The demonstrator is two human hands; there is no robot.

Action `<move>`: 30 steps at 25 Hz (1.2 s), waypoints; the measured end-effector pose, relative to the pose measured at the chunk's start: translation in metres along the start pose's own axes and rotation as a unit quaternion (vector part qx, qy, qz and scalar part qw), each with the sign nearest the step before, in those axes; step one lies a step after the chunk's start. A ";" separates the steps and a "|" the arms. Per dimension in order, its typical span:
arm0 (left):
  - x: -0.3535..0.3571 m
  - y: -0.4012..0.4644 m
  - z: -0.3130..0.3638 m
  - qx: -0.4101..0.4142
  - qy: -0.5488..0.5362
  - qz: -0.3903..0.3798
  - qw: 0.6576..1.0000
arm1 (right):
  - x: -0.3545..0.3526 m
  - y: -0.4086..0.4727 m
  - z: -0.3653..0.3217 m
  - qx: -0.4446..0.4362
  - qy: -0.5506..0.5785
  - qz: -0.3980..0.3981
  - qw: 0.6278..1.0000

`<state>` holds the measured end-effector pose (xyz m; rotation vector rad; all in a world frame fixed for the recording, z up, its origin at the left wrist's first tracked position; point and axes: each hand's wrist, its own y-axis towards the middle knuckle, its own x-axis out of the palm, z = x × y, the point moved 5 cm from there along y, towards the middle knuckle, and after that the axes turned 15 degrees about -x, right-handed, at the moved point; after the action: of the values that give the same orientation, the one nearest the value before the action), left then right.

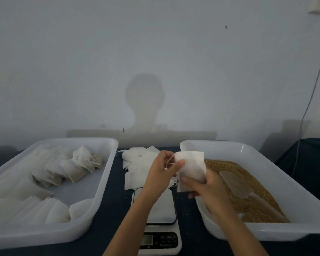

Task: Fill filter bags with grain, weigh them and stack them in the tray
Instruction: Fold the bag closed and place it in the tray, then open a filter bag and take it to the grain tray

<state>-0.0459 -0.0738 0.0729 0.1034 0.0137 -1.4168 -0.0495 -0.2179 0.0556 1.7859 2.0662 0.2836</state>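
Bag in hand, raised above the scale and near the inner rim of the grain tray. I judge it is held here so its mouth can be opened close to the grain before filling; it looks flat and empty, though I cannot confirm the contents.

Left hand: fingers pinch the bag's left edge at the drawstring end, thumb on the front face. Right hand: fingers curl round the bag's lower right corner from below, steadying it. Both forearms rise from the bottom edge and converge over the scale, the left wrist angled right, the right wrist angled left.

Scoop lies on the grain, untouched, just beside my right hand. Spare empty bags are heaped on the bench behind the scale, within reach. Left tray holds filled bags stacked in rows at its far end, more along its near edge. The scale platform carries nothing.
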 end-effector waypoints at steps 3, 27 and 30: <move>0.024 0.005 -0.015 -0.049 0.043 -0.049 0.997 | -0.069 0.012 0.001 0.047 -0.221 -0.023 0.974; 0.113 0.021 -0.024 0.082 0.306 -0.061 0.947 | -0.124 0.033 0.011 0.089 -0.561 -0.306 0.764; 0.114 0.021 -0.024 0.084 0.312 -0.044 0.945 | -0.126 0.036 0.008 0.086 -0.576 -0.308 0.753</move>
<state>-0.0063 -0.1815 0.0424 0.6976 0.4254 -1.4223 -0.0004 -0.3361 0.0832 0.7768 1.5323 -0.9819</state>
